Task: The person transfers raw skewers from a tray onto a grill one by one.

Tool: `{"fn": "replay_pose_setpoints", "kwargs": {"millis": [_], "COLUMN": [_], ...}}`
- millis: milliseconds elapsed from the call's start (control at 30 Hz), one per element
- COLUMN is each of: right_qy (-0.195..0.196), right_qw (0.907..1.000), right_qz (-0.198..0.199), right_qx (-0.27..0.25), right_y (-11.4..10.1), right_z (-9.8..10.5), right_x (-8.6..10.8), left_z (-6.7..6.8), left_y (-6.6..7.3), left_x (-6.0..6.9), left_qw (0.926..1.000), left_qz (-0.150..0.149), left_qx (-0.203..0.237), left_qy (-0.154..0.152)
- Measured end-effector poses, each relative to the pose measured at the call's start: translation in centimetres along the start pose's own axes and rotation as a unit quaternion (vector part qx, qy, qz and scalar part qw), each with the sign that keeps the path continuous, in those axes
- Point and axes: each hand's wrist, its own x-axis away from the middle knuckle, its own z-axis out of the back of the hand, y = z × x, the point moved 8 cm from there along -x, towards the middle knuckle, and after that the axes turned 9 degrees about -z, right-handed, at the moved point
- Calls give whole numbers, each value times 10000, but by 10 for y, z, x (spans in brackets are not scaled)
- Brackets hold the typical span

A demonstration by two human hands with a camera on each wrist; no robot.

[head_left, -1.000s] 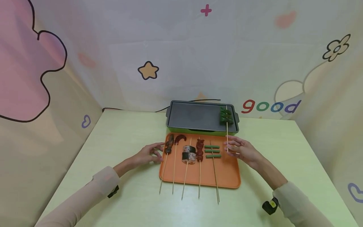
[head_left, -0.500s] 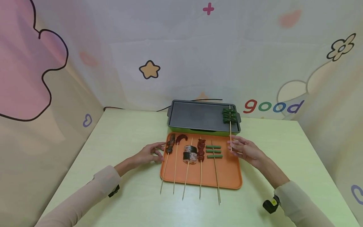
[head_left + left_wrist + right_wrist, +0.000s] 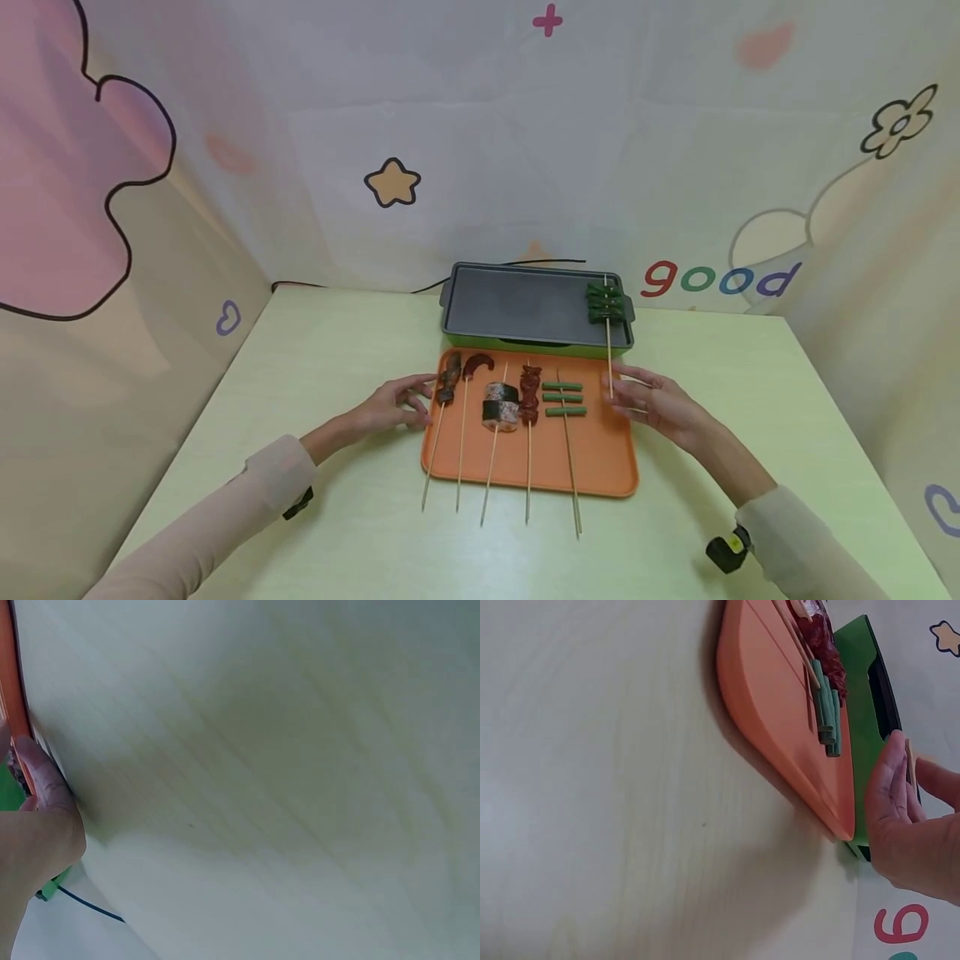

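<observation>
In the head view my right hand (image 3: 660, 404) pinches the stick of a skewer of dark green leafy pieces (image 3: 605, 302). Those pieces are over the right end of the grey griddle (image 3: 525, 302); whether they touch it I cannot tell. The right wrist view shows the stick (image 3: 910, 761) between thumb and fingers. At the left rim of the orange tray (image 3: 600, 467), my left hand (image 3: 386, 408) grips the edge, with fingers on both sides of the rim (image 3: 11, 682) in the left wrist view.
On the tray lie a brown skewer (image 3: 448, 383), a reddish curled one (image 3: 477, 365), a black-and-white roll skewer (image 3: 500, 408), a red meat skewer (image 3: 529, 396) and a green-stick skewer (image 3: 564, 398). Their handles overhang the front. A cord (image 3: 300, 285) runs behind.
The green leafy skewer has shifted slightly right on the griddle and turned a little, with my right hand. My left hand stays at the tray's edge.
</observation>
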Motion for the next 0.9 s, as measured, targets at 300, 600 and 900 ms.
{"fn": "replay_pose_setpoints", "kwargs": {"millis": [300,600,900], "right_qy": [-258,-1022,-1918], "right_qw": [9990,9937,9809], "right_qz": [-157,-282,-258], "right_qx": [336,368,215], "right_y": [21,48,69], "right_z": [-2,-22,-47], "right_x": [24,55,71], "left_z": [0,-1,-1], "left_y": [-1,3,4], "left_x": [0,3,2], "left_qw": [10000,10000,9999], "left_qz": [-20,-81,-115], "left_qx": [8,6,37], "left_qy": [0,4,-5]}}
